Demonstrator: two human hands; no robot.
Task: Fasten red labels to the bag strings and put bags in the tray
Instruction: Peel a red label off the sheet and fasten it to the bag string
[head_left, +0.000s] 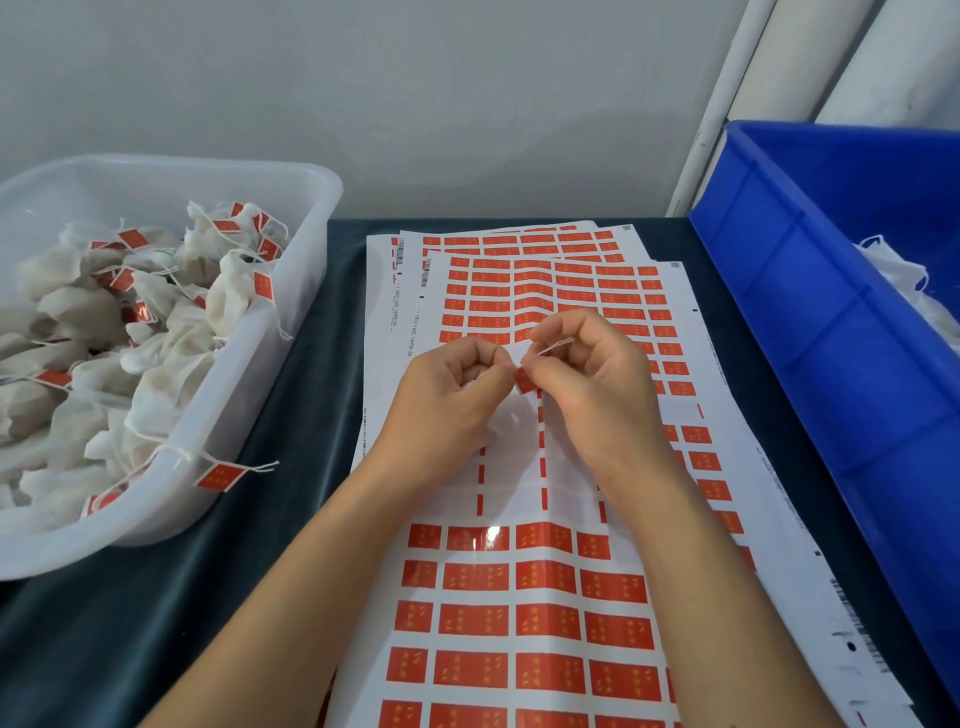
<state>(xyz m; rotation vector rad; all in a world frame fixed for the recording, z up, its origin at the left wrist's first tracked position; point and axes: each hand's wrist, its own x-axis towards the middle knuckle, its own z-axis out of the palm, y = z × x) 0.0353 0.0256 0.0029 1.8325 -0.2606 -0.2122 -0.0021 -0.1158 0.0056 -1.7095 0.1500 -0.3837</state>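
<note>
Left hand and right hand pinching red label on white string (gold print unreadable), over label sheets

Two hands, one white tray, one blue bin.

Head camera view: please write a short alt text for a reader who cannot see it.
Two hands, the left hand and the right hand, pinch a red label onto a white string above sheets of red labels. A clear tray of labelled bags stands at left, a blue bin at right.
</note>
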